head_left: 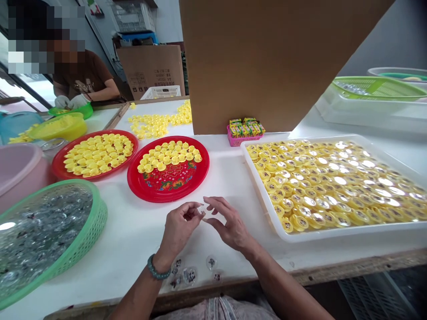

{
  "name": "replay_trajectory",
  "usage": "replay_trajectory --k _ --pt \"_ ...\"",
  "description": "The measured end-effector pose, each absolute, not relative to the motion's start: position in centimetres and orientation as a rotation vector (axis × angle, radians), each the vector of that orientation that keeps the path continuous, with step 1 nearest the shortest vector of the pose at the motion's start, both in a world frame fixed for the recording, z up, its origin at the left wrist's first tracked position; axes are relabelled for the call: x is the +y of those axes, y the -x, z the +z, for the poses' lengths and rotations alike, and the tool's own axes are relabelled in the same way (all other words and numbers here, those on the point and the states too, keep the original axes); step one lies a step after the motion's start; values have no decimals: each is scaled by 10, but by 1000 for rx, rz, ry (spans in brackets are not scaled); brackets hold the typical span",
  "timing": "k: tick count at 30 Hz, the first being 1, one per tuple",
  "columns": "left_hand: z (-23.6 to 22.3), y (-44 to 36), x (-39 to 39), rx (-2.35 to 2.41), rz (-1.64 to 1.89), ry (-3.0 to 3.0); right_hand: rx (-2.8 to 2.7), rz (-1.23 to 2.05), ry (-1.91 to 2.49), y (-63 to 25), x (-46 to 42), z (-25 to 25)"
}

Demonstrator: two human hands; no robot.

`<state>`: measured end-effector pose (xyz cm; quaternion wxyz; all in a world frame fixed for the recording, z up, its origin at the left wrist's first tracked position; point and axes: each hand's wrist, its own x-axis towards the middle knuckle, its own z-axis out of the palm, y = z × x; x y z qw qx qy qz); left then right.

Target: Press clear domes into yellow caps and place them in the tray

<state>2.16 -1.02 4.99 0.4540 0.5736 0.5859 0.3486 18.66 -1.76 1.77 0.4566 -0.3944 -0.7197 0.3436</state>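
Transparent piece (202, 209), partly hidden, is pinched by the left fingers (190, 206), the right fingers (218, 205) parted close by.

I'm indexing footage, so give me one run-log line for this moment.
left hand: pinching clear piece | right hand: open, close by | white tray: yellow pieces

The left hand (180, 226) partly hides the clear piece (202, 209), and the picture's edge crops the green basket (82, 249)
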Motion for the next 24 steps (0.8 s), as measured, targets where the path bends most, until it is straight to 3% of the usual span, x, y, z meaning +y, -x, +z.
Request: replay_trajectory --k 4,8,12,19,24 --pt "49 -14 -2 1200 738 -1218 -2031 723 880 -183 -19 12" --pt "49 -19 -1 1104 730 -1085 -1945 689 1011 -180 -19 6" --pt "44 -25 -3 1125 794 -1062 -1816 596 1160 -181 -19 7" --pt "42 -17 0 1149 654 -1143 -2069 679 932 -185 -20 12" --pt "40 -21 -3 1147 764 -1088 -1877 591 1179 -184 -20 4"
